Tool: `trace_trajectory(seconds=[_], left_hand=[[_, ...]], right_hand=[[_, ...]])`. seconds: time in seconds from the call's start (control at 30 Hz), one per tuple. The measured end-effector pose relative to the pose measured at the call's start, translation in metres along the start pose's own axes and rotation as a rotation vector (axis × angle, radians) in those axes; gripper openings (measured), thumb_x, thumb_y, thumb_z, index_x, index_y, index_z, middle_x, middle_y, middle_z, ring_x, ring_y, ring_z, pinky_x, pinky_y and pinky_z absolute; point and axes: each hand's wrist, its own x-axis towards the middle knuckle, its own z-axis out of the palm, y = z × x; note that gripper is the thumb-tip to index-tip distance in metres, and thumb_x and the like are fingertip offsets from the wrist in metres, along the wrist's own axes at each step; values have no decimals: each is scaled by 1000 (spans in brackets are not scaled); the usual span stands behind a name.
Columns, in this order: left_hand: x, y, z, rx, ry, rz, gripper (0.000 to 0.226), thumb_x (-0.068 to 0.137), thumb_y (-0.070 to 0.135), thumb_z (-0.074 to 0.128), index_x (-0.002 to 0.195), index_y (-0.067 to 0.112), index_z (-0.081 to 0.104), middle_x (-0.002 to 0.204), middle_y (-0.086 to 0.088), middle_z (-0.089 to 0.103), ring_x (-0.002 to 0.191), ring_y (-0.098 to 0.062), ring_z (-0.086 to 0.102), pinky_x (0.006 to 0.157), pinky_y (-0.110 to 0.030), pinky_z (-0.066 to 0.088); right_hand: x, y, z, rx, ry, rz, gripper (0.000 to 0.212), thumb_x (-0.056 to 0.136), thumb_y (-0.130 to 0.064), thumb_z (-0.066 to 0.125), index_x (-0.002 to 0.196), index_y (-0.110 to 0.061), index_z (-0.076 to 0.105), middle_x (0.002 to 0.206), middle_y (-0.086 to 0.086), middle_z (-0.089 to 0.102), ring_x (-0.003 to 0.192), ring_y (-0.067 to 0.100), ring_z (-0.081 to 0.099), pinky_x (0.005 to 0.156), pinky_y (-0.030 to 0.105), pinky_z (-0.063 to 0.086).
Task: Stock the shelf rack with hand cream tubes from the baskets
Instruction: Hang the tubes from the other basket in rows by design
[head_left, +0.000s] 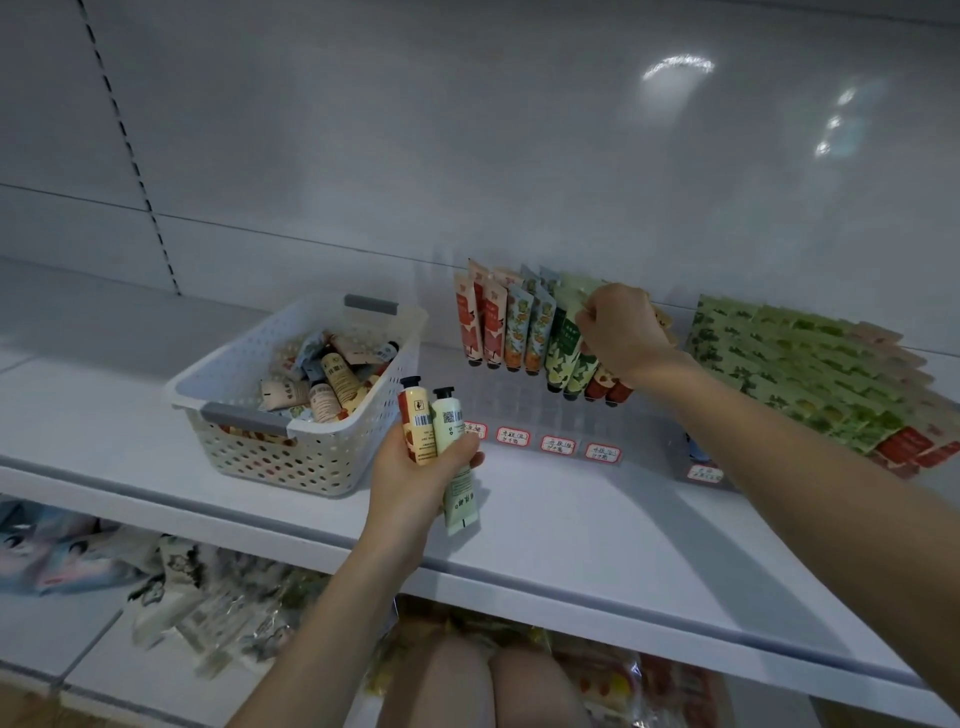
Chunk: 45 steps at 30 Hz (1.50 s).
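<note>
The right hand (623, 327) pinches a green tube (569, 332) into the clear rack (540, 415) (cap down, like its neighbours). It should seat squarely in its slot. The left hand (415, 483) grips two more tubes (418, 423) beside the basket (291, 452).

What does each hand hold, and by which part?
The left hand grips a red-and-cream tube and a pale green tube round their middles, caps up. The right hand seems to pinch the top end of a green tube in the rack.
</note>
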Motion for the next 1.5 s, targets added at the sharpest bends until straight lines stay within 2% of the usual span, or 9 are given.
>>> trace_trajectory(seconds=[0.27, 0.37, 0.63, 0.8, 0.9, 1.13, 1.3, 1.43, 1.5], left_hand=[[1, -2, 3, 25, -12, -14, 25, 83, 18, 67, 106, 14, 58, 93, -2, 68, 82, -13, 69, 64, -29, 49], [1, -3, 2, 19, -15, -19, 23, 83, 17, 67, 104, 16, 58, 92, -1, 68, 82, -14, 69, 64, -29, 49], [3, -7, 3, 22, -23, -12, 17, 83, 16, 67, 97, 18, 58, 90, -2, 69, 83, -16, 69, 70, -34, 52], [2, -8, 6, 29, -29, -8, 18, 83, 16, 67, 99, 16, 58, 90, -4, 69, 82, -15, 70, 71, -34, 53], [2, -9, 4, 33, -33, -2, 20, 83, 16, 67, 100, 15, 58, 91, -5, 70, 83, -16, 70, 71, -34, 53], [3, -8, 2, 22, -36, -11, 22, 83, 16, 67, 103, 13, 58, 92, -5, 70, 84, -17, 70, 72, -35, 53], [3, -7, 3, 17, -34, -12, 17, 83, 15, 67, 98, 17, 58, 90, -4, 70, 83, -17, 70, 70, -33, 53], [3, -8, 5, 23, -33, -10, 22, 83, 15, 67, 103, 13, 58, 91, -5, 70, 82, -16, 70, 67, -31, 52], [3, -8, 5, 25, -34, -12, 22, 83, 14, 68, 103, 13, 58, 92, -5, 70, 82, -17, 70, 67, -31, 52]], right_hand=[[-1, -4, 8, -4, -15, 1, 37, 94, -17, 42, 59, -22, 31, 92, 21, 63, 86, 37, 61, 54, 21, 35], [-2, -4, 9, 15, -66, 23, 36, 94, -15, 41, 60, -20, 32, 88, 23, 63, 80, 38, 63, 56, 24, 43], [3, -8, -3, -69, -140, 47, 36, 94, -18, 44, 60, -19, 31, 67, 5, 45, 72, 26, 51, 47, 22, 30], [3, -9, -3, -73, -136, 29, 36, 95, -18, 43, 62, -20, 31, 77, 10, 51, 74, 26, 53, 48, 22, 33], [3, -13, -6, -66, -178, 43, 40, 97, -16, 44, 60, -16, 31, 62, 2, 42, 61, 21, 49, 39, 19, 31], [5, -15, -12, 33, -192, 42, 32, 95, -18, 49, 65, -8, 46, 79, 19, 67, 69, 29, 67, 72, 40, 57], [8, -11, -21, 101, -190, 81, 24, 94, -18, 54, 80, 1, 59, 79, 21, 69, 69, 30, 69, 74, 43, 58], [6, -3, -29, 72, -175, 80, 28, 91, -20, 59, 73, 1, 62, 62, 10, 62, 52, 18, 58, 62, 30, 54], [4, 2, -35, -5, -142, 75, 24, 89, -24, 60, 86, 0, 64, 74, 11, 62, 65, 22, 59, 61, 30, 50]])
